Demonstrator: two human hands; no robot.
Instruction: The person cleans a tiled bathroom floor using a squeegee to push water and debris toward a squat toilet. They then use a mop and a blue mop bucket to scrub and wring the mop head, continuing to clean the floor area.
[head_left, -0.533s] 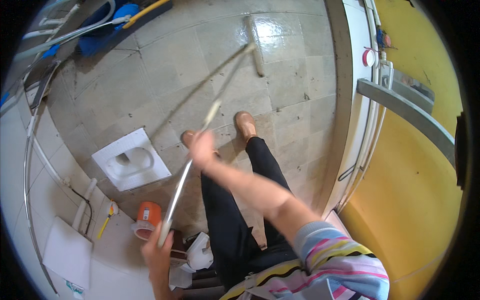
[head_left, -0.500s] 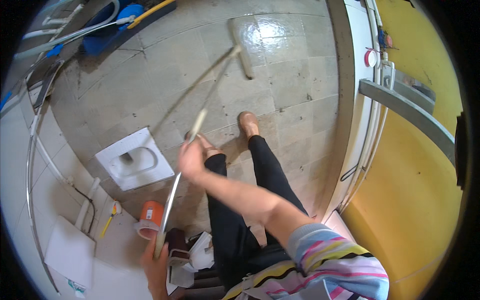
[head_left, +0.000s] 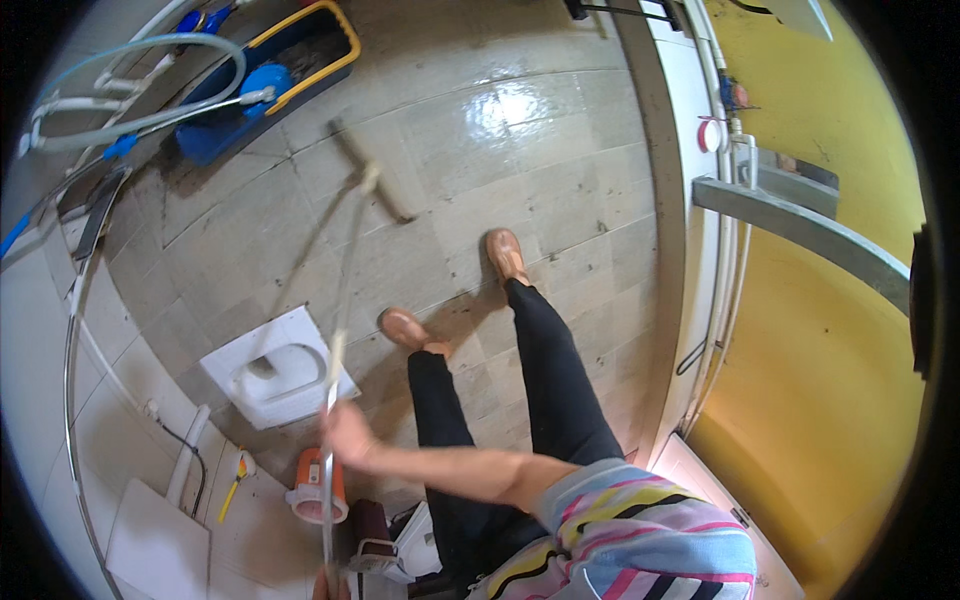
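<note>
A long-handled floor mop with a narrow beige bar head runs from the bottom of the view up to the tiled floor. My right hand is closed round its handle partway down, just right of the white squat toilet. Close to the lower edge, my left hand grips the handle's end, mostly cut off by the frame. The mop head lies flat on the floor, ahead and left of my brown shoes, and the upper shaft is blurred.
An orange bucket stands left of my legs. At the far left sits a blue mop bucket with a yellow handle, near a grey hose. A metal bar juts out at right beside the yellow wall.
The mop head has swept left and nearer across the floor. Both my hands have moved down with the handle, and the left one has nearly left the view.
</note>
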